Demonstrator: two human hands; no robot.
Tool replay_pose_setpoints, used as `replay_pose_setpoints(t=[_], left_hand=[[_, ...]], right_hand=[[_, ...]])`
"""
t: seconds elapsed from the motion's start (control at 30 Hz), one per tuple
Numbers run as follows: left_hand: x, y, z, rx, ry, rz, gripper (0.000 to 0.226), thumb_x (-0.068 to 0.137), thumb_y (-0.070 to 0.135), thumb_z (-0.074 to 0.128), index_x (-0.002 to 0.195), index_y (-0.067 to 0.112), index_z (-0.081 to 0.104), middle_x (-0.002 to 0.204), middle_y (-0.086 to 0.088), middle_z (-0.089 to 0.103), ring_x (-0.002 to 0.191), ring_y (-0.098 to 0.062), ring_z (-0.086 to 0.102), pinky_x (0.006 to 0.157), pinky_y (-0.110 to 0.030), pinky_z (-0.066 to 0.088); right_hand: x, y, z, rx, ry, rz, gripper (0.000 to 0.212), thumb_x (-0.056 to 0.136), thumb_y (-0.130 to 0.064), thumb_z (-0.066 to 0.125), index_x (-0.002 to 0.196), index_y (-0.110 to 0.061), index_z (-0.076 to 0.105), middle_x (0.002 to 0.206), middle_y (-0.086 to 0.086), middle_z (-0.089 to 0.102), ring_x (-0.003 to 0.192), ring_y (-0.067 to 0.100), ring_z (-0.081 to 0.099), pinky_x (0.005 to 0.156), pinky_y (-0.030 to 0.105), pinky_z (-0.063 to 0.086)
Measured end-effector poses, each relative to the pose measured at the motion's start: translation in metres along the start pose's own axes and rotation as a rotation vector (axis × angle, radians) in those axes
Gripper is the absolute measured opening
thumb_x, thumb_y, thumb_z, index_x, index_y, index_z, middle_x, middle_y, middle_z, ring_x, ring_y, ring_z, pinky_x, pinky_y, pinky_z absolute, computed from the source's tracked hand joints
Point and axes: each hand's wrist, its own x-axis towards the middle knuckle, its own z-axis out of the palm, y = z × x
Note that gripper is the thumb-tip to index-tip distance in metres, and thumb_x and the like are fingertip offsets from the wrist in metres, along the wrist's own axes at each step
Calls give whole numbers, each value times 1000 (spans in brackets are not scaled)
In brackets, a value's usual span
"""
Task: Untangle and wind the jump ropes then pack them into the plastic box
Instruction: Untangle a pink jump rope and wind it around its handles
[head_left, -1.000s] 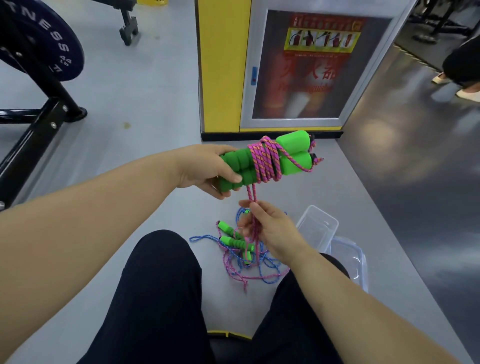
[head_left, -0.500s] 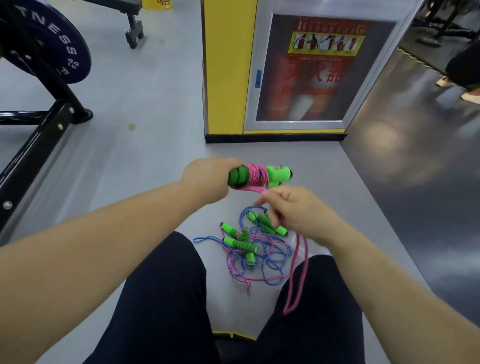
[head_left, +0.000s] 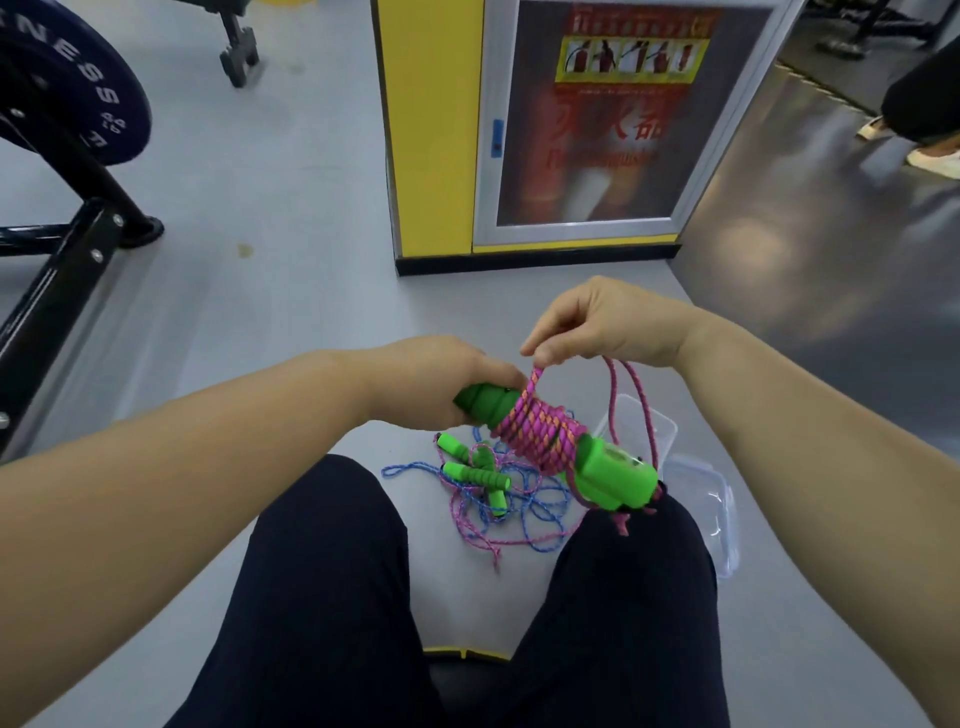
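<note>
Your L hand (head_left: 436, 384) is curled round one end of the pair of bright green foam jump-rope handles (head_left: 613, 478), holding them side by side and tilted, far end down toward your right knee. The pink-and-orange braided rope (head_left: 540, 431) sits in tight coils round the middle of the handles. Your R hand (head_left: 608, 322) is above the bundle, thumb and fingertips pinching that rope right where it leaves the top coil, next to your L hand. From that pinch a slack loop of the rope hangs down the right side and runs back in under the handles' lower end; a short frayed tail shows there too.

On the grey floor (head_left: 311, 322) btwn your knees lies the tangle of blue and pink ropes w/ small green handles (head_left: 493, 488), not wound, apart from both hands. The clear plastic box (head_left: 665, 431) stands on the floor just right of the tangle, partly behind the hanging loop, w/ nothing visible inside. Its clear lid (head_left: 719, 504) lies beside it, close to your right leg.

Further off: yellow pillar w/ a glass-fronted cabinet (head_left: 597, 130), and a dark blue weight plate (head_left: 78, 93) on a black rack at left.
</note>
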Motion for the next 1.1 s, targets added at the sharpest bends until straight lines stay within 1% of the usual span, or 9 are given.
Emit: replay_pose_setpoints(t=[0.1,0.17,0.27,0.33,0.43,0.57,0.7,0.97,1.1], left_hand=[[-7,2,-3,-220,61,47,42,87,24,65,127,32,52,108,6,65,93,-15,57,82,-28,45],[-10,2,-6,-355,103,57,41,85,22,68,123,29,54,106,7,65,93,-13,57,83,-26,45],[-12,0,-6,-546,134,50,43,84,16,70,115,35,48,99,9,63,89,-9,59,84,-31,50],[-13,-1,-2,-684,130,28,54,84,12,69,115,45,40,96,12,63,84,-9,61,83,-30,52],[-13,-3,4,-812,129,-24,66,83,7,69,125,49,40,108,16,61,93,-10,63,88,-23,51],[-10,-4,7,-1008,150,-139,42,82,-2,66,110,29,57,103,-5,65,85,-16,67,83,-28,56],[-8,-8,4,-1216,184,-264,28,84,-3,63,100,20,61,101,-11,65,93,-25,64,83,-35,57],[1,-13,-1,-1329,272,-464,15,86,4,63,98,14,60,90,-10,67,74,-22,66,77,-34,58],[-1,-25,5,-1266,359,-585,19,86,7,64,103,13,58,89,-10,67,73,-23,66,78,-36,58]], right_hand=[[-3,13,1,77,-79,-4,16,56,-37,79,71,-31,75,80,5,63,75,16,50,66,31,37],[-3,24,5,152,-68,8,6,71,-21,71,70,-27,75,75,1,63,68,11,52,62,25,40],[-1,41,21,297,-78,146,29,88,6,49,90,-10,73,80,0,70,60,-1,62,71,24,55],[-4,52,35,153,-125,180,34,92,1,48,125,1,54,116,2,55,84,-3,62,93,31,47],[-13,66,57,-47,-179,186,41,97,-14,43,137,-4,39,137,10,44,125,13,44,111,35,32],[-17,68,79,550,-41,194,27,96,-15,41,107,2,58,72,4,60,68,3,60,73,18,51],[-17,67,94,849,52,204,26,98,-24,34,110,-16,57,68,5,65,67,16,60,71,26,50],[-10,62,115,456,314,230,22,99,-19,42,86,-18,60,59,-1,56,49,9,51,60,26,44],[-21,63,107,326,249,301,30,99,-23,39,79,-13,59,54,-1,40,41,7,35,49,23,33]])
